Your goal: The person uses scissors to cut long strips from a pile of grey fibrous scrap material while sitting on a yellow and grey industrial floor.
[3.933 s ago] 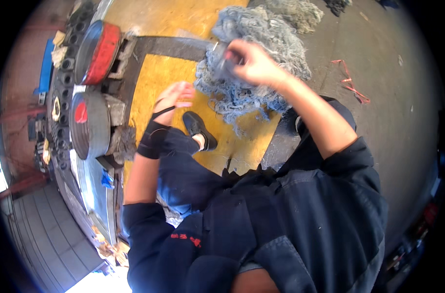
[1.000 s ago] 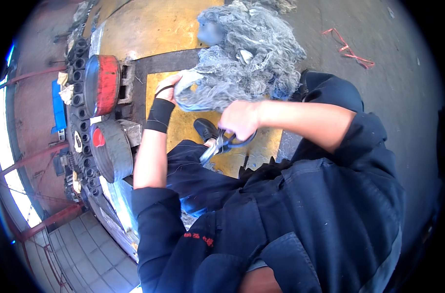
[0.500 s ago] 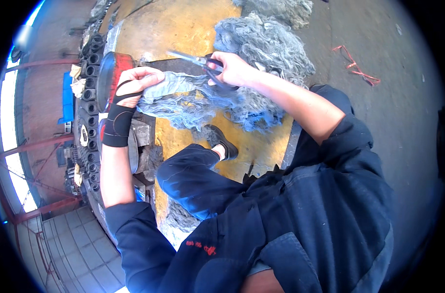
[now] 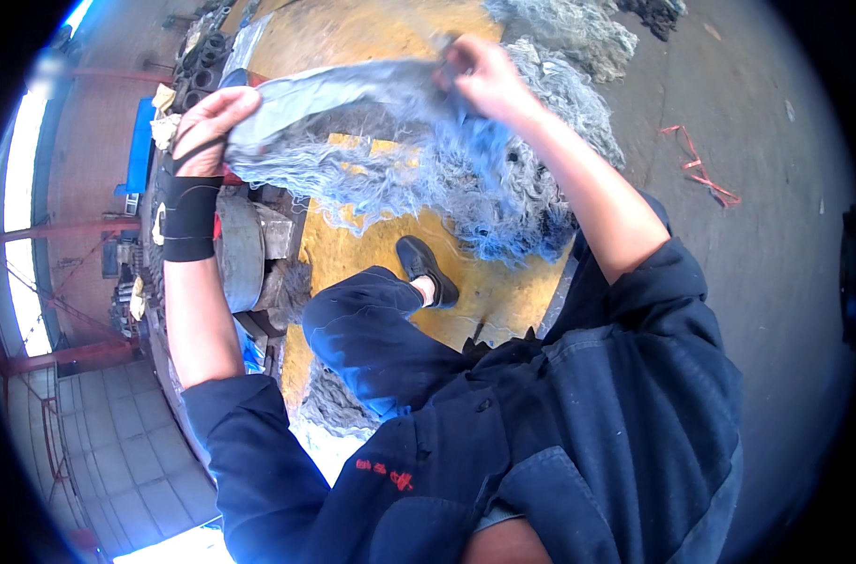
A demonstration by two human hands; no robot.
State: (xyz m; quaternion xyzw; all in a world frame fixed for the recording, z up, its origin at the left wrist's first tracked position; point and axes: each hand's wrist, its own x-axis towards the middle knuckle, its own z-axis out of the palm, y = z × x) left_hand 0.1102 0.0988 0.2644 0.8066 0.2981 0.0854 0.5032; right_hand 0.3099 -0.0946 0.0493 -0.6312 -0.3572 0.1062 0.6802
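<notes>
A frayed strip of pale grey-blue cloth [image 4: 329,86] is stretched between my hands, with loose fibres hanging along its lower side. My left hand [image 4: 207,122], with a black wrist wrap, pinches the strip's left end between thumb and fingers. My right hand [image 4: 489,83] is closed at the strip's other end, its fingers round a pair of scissors [image 4: 444,43]. The blades are smeared by motion. Below and beside the right hand lies a large heap of tangled grey-blue fibre [image 4: 564,132].
A yellow, worn floor plate [image 4: 353,249] lies under my shoe [image 4: 423,268]. Metal blocks [image 4: 276,233] and a round metal piece [image 4: 240,254] stand at the left. Dark rings [image 4: 198,80] line the far left. Red cord [image 4: 699,169] lies on grey floor at the right.
My left hand has moved left and my right hand up and away, drawing the cloth strip out longer and tauter. The scissors, sharp before, are now blurred.
</notes>
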